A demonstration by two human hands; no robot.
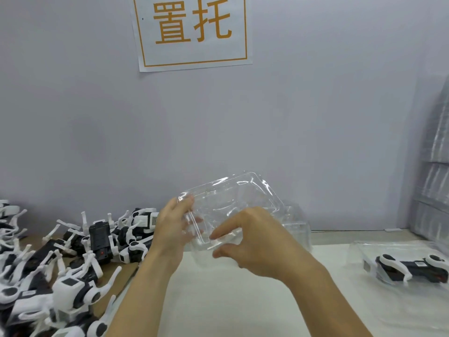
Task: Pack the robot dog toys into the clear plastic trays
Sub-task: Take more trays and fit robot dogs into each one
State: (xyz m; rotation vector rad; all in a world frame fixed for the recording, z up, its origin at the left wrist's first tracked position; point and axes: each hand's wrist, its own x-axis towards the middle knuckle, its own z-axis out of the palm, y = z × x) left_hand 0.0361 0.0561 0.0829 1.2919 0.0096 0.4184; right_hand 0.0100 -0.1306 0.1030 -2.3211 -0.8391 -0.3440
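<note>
I hold a clear plastic tray [243,190] tilted up above the white table. My left hand [173,226] grips its left edge, fingers curled round the rim. My right hand [252,242] pinches the tray's near edge between thumb and forefinger. The tray holds nothing. Under and behind it sits a stack of more clear trays [295,223]. A heap of several black-and-white robot dog toys [73,263] lies on the left. At the right, a robot dog [413,268] lies packed in another clear tray [359,251].
A grey wall stands close behind the table, with a paper sign [192,32] in orange characters. Tall stacks of clear trays [435,166] lean at the far right. Cardboard [116,271] lies under the toy heap. The white table surface [243,300] stretches in front of me.
</note>
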